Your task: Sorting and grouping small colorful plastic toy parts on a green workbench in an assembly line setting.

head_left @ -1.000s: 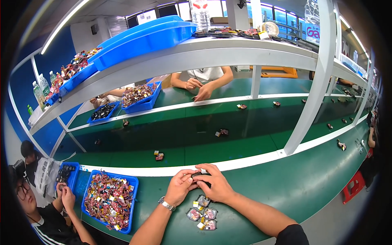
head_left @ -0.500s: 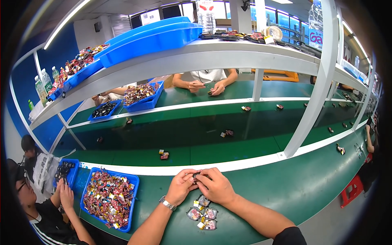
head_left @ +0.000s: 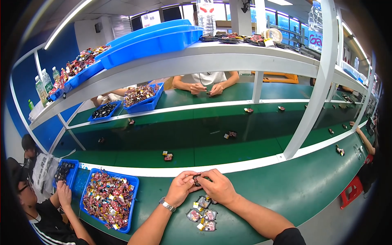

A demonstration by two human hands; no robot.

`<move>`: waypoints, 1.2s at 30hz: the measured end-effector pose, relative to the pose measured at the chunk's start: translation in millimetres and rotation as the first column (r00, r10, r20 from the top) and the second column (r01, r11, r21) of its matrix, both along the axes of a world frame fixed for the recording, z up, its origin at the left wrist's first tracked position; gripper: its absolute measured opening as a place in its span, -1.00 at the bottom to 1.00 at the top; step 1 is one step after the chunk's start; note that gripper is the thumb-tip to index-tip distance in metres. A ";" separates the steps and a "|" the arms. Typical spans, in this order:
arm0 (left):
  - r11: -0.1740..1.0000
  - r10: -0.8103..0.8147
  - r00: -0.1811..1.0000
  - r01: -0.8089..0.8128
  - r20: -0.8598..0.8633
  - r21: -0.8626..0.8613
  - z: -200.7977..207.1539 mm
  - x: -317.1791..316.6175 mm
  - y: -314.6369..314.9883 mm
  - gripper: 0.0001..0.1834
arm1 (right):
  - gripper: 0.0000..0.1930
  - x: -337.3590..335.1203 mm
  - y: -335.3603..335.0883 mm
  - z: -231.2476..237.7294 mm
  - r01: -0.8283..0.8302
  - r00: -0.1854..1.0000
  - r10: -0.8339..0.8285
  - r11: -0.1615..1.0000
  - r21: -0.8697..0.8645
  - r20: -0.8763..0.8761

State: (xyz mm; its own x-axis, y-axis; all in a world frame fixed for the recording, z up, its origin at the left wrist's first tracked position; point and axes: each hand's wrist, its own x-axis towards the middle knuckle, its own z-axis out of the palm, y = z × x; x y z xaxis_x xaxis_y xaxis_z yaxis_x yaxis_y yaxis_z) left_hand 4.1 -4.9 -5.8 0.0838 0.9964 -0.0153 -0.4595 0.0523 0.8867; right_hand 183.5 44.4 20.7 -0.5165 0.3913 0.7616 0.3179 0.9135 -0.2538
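Over the bench (head_left: 277, 188), left hand (head_left: 179, 191) and right hand (head_left: 219, 190) nearly meet; fingers seem clamped on one dark piece (head_left: 197, 180).

Small dark part (head_left: 197, 180) held between two hands.
A blackish surface is shown between the fingers (head_left: 206, 174) of the left hand (head_left: 178, 191) and the right hand (head_left: 221, 189), by which it is gripped over the green desk (head_left: 261, 190); its outline is mostly covered, so its exact shape cannot be told.

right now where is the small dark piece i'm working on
In the head view's lower centre, the small dark piece is held between your left hand and right hand, beyond the grey cases and right of the near blue parts tray.
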 end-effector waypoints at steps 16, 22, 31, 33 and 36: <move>1.000 0.001 0.999 -0.001 -0.033 0.007 -3.3 0.4 1.7 -0.75 | -0.84 -5.6 0.5 -8.0 0.034 0.999 -0.036 0.998 -0.061 -0.040; 0.999 0.032 0.999 -0.032 -0.030 0.001 -1.1 5.3 2.0 -0.74 | -0.80 -4.5 4.1 -11.3 0.043 0.999 -0.043 0.999 0.014 -0.003; 0.998 0.066 0.998 -0.066 -0.005 -0.001 -4.2 2.4 3.1 -0.66 | -0.74 -10.9 -1.6 -16.8 0.022 1.000 -0.021 0.989 -0.147 0.007; 0.995 0.095 0.994 -0.095 0.049 -0.005 4.7 7.2 1.6 -0.63 | -0.75 -0.8 22.1 -15.3 0.103 0.995 -0.104 0.984 -0.145 -0.001; 0.992 0.124 0.991 -0.125 0.054 0.017 4.3 4.5 3.5 -0.58 | -0.78 37.0 90.3 -24.0 0.418 0.902 -0.428 0.898 -0.136 -0.053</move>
